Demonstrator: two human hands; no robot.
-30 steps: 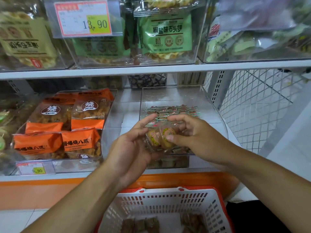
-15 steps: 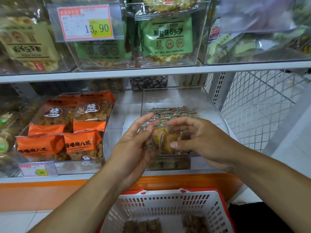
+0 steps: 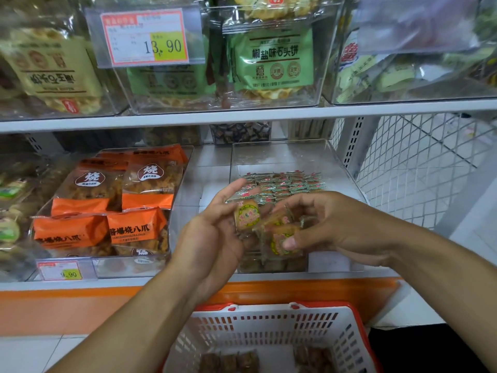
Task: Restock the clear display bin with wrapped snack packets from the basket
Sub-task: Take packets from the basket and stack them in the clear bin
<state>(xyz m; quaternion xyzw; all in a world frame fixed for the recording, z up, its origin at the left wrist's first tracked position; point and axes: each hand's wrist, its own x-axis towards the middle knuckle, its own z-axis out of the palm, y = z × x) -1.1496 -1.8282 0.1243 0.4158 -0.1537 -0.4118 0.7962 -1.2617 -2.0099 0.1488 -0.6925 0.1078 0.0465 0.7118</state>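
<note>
Both hands meet above the front of the clear bin (image 3: pixel 347 168). Left hand (image 3: pixel 215 232) holds one wrapped packet (image 3: pixel 247 215) against its fingers; right hand (image 3: pixel 330 224) pinches another packet (image 3: pixel 282 239) under the thumb. Nearest the camera, the basket (image 3: pixel 269 329) holds more packets (image 3: pixel 228 362).

Step in hand, as judged: placement. Next move calls for lowering both packets onto the rows (image 3: pixel 285 184) already in the bin.

Readable price tags: 9.90 (image 3: pixel 64 273) and, farther up, 13.90 (image 3: pixel 146 36).

Price tags (image 3: pixel 145 36) read 13.90 above, 9.90 (image 3: pixel 62 271) below
</note>
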